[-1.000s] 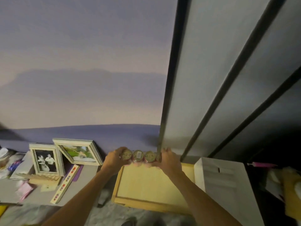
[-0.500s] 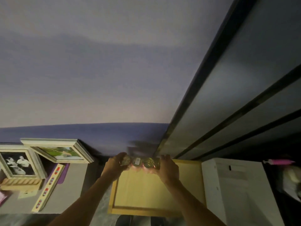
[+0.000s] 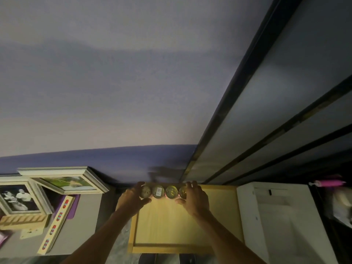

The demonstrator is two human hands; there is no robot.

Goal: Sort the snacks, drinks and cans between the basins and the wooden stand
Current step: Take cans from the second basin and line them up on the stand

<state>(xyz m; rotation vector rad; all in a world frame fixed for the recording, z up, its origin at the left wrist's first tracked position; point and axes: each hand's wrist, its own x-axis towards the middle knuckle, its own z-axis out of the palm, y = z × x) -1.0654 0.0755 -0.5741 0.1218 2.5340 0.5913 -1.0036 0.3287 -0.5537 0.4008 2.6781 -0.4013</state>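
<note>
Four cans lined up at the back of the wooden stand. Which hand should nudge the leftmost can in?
Left. The left hand already cups the leftmost can; the right hand is at the row's other end.

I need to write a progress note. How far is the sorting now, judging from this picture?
Done, it seems: four cans stand in a row at the back edge of the wooden stand, by the wall. In hand: the left hand and the right hand press the row from both ends, apparently lining it up. Left: cannot be judged; no basins, snacks or drinks are in view, and the rest of the stand top is bare.
</note>
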